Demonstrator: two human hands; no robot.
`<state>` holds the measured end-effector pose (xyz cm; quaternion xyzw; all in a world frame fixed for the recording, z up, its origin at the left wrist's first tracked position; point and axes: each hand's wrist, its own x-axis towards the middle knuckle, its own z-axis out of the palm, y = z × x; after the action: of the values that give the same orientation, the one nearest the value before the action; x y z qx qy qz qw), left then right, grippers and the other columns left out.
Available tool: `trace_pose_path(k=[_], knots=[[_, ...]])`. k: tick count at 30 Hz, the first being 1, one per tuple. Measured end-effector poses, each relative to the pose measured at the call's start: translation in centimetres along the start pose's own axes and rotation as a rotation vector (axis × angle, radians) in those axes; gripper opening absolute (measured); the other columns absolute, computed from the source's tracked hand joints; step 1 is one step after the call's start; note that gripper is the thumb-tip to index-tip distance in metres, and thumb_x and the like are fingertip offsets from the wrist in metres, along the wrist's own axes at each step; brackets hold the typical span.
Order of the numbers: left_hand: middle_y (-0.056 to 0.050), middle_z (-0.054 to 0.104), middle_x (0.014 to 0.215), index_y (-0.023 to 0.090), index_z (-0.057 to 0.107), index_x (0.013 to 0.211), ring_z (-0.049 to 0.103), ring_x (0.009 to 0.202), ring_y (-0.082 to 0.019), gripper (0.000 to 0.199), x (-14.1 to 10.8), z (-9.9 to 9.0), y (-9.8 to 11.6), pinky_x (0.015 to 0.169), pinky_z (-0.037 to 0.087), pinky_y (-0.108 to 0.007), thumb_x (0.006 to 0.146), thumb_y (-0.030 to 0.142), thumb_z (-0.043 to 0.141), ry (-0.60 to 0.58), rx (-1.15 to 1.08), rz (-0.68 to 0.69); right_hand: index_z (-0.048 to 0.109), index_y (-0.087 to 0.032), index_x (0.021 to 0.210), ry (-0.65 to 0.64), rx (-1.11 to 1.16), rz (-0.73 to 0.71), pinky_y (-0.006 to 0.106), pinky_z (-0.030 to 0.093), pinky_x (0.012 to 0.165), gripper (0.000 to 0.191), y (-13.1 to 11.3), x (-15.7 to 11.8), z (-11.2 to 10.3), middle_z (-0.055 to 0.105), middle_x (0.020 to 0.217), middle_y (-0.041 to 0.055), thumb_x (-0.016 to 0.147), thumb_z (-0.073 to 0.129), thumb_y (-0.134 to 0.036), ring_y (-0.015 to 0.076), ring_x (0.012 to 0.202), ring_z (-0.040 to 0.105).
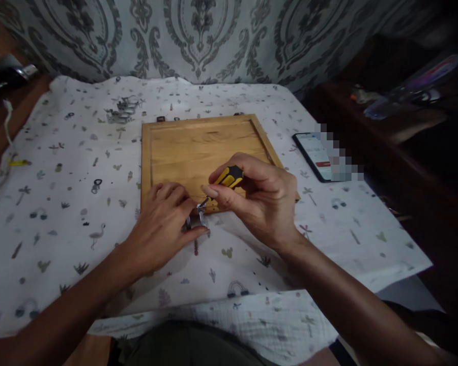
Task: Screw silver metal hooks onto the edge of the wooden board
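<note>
My right hand grips a short screwdriver with a black and yellow handle. Its shaft slants down to the left, and its tip is at a small shiny metal fitting, which looks like a cabinet hinge. That fitting sits at the near edge of a framed wooden panel lying flat. Thumb and index finger of my left hand close around the fitting, while the other fingers rest on the panel. The hand hides part of the fitting, so I cannot tell whether a screw is under the tip.
Several similar metal fittings lie in a group at the back left. A phone lies right of the panel. A yellow object is at the far left, on the patterned tablecloth. Patterned fabric hangs behind.
</note>
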<state>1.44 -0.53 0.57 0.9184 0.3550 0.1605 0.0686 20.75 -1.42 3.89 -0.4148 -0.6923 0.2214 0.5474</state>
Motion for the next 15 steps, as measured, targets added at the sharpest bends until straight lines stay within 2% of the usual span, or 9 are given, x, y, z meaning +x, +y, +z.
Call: trace_pose_path(k=[15], knots=[[-0.010, 0.068, 0.110, 0.018, 0.072, 0.105, 0.057, 0.107, -0.033, 0.031, -0.08, 0.12, 0.07, 0.098, 0.046, -0.053, 0.090, 0.045, 0.075, -0.024, -0.009, -0.025, 0.063, -0.019, 0.073, 0.002, 0.055, 0.028, 0.023, 0.044, 0.055, 0.026, -0.02, -0.01, 0.16, 0.058, 0.070, -0.0044, 0.087, 0.081, -0.033, 0.0079, 0.059, 0.053]])
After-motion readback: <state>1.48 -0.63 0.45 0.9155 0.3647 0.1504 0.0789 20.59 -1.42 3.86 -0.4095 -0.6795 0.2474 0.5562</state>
